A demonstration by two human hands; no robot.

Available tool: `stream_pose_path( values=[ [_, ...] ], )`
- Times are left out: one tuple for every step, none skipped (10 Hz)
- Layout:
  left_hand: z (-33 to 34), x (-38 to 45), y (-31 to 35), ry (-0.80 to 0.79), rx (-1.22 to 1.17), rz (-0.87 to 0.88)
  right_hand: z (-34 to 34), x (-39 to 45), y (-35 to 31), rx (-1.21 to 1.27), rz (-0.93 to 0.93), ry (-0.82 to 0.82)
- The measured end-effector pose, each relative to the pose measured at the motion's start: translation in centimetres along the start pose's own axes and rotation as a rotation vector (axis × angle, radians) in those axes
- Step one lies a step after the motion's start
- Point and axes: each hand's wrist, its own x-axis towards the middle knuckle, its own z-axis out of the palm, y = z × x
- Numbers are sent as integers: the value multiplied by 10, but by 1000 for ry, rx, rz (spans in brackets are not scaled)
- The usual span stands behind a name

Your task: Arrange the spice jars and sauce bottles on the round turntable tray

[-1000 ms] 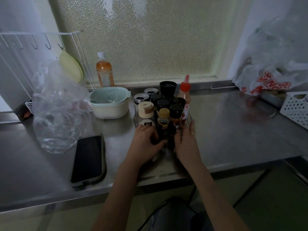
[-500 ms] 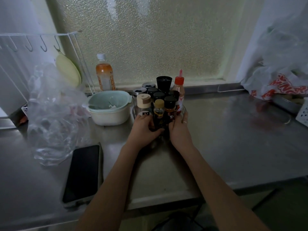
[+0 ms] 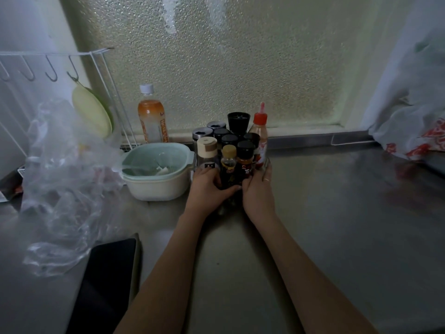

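Note:
A cluster of spice jars and sauce bottles stands on the round clear turntable tray [image 3: 266,162], which is mostly hidden by my hands. At the front are a beige-lidded jar [image 3: 206,150], a small yellow-capped bottle [image 3: 228,162] and a black-capped jar of orange spice [image 3: 245,161]. Behind them stand a black grinder [image 3: 238,122], silver-capped shakers [image 3: 202,135] and a red-capped sauce bottle [image 3: 260,141]. My left hand [image 3: 207,184] clasps the tray's front left, thumb across the front. My right hand [image 3: 258,191] clasps its front right.
A cream bowl with a green strainer [image 3: 156,172] touches the tray's left side. Behind it stands an orange drink bottle [image 3: 151,119]. A crumpled clear plastic bag [image 3: 60,179], a black phone [image 3: 106,280] and a wire rack [image 3: 60,68] are at the left; a shopping bag [image 3: 414,133] at the right.
Both hands have slid the loaded tray away from me toward the frosted window, up against the bowl. My arms are stretched further out.

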Motion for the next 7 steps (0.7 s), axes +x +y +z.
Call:
stream_pose_path(
  values=[
    [2, 2, -2, 14, -12, -6, 4, 3, 2, -20, -74, -52],
    [3, 2, 0, 14, 19, -28, 3, 5, -2, 21, -46, 6],
    [6, 2, -1, 10, 32, -48, 7, 8, 1, -38, -104, 29],
    [6, 0, 1, 10, 44, -66, 5, 9, 1, -56, -104, 33],
    [7, 0, 3, 36, 71, -48, 5, 11, 2, -51, -81, 50],
    [3, -7, 10, 17, 99, -4, 4, 7, 2, 44, -126, 64],
    [-13, 0, 30, 195, -11, 63, -18, 12, -12, 281, -138, 291]
  ],
)
